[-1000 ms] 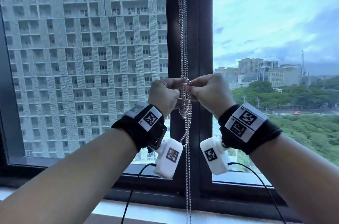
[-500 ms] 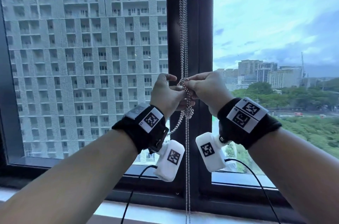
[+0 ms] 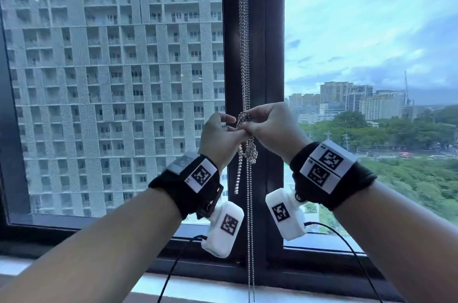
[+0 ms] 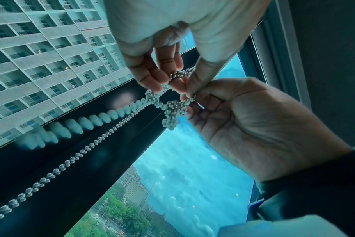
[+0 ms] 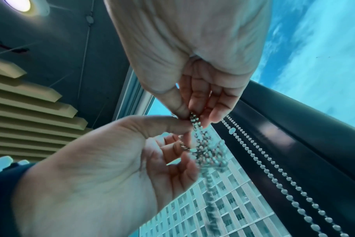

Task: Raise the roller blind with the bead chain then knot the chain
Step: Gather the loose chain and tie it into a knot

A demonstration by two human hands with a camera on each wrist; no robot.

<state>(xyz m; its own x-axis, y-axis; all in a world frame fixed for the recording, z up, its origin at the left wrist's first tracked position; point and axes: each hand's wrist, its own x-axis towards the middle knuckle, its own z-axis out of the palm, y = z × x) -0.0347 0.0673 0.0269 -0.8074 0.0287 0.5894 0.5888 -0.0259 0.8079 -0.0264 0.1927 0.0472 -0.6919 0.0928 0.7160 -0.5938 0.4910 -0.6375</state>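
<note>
Compared with a second ago, your hands have risen a little along the bead chain [image 3: 244,59], and the bunched strands below them have drawn into a loose knot [image 3: 249,151] with a short tail swinging free to its left. Your left hand [image 3: 219,137] and right hand [image 3: 273,126] each pinch the chain between thumb and fingertips, just above that knot, in front of the dark window frame [image 3: 270,54]. The knot looks formed but slack, so it likely needs pulling snug.
</note>
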